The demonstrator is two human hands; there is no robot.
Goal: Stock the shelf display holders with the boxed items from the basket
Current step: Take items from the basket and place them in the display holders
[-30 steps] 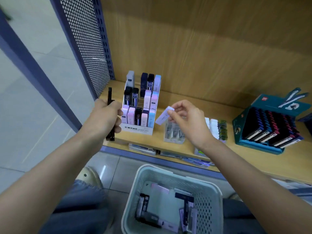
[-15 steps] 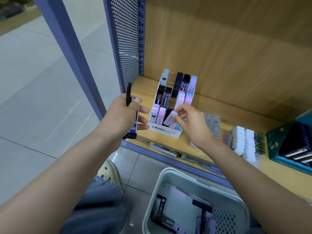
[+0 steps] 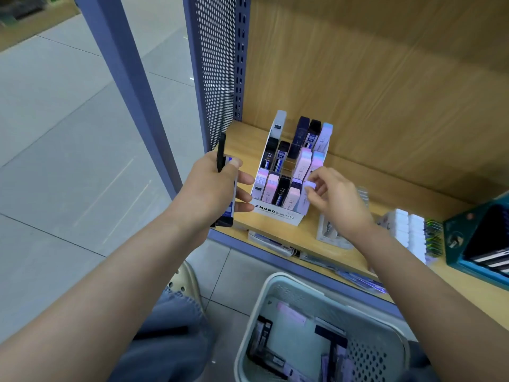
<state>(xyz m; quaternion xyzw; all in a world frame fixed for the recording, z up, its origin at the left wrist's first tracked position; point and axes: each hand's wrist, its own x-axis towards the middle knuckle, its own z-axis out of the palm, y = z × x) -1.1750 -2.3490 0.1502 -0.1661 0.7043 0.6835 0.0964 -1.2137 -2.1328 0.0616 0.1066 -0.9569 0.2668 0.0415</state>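
A: Pinching a small lilac box (image 3: 310,186) with the right hand (image 3: 333,199), closing thumb and fingertips (image 3: 319,175) on its top end. Holding it right at the mouth of the front-right slot of the display holder (image 3: 278,212), seemingly dipping its lower end inside already.

B: Noting that. Left?

A: Gripping a bunch of dark boxes (image 3: 230,213) with the left hand (image 3: 209,188), clamping them with the thumb, poking the other fingers (image 3: 245,179) out straight toward the holder. Not managing a count, too blurred.

B: Judging handling how?

A: Guessing very light, stiff, smooth-faced, so probably slipping under a loose pinch. Likely not needing much squeeze, and possibly denting if crushed across the wide faces.

B: Taking hold where?

A: Pinching up at the top end, on the narrow edges, leaving the lower part free for sliding into the slot. Watching for the pink and black boxes (image 3: 281,191) just left of the fingertips, packed close, probably tipping if knocked.

B: Finding the unstocked ones where?

A: Lying loose in the basket (image 3: 253,312), down below both wrists, well apart from the fingers, nearer than the shelf (image 3: 305,232) edge.
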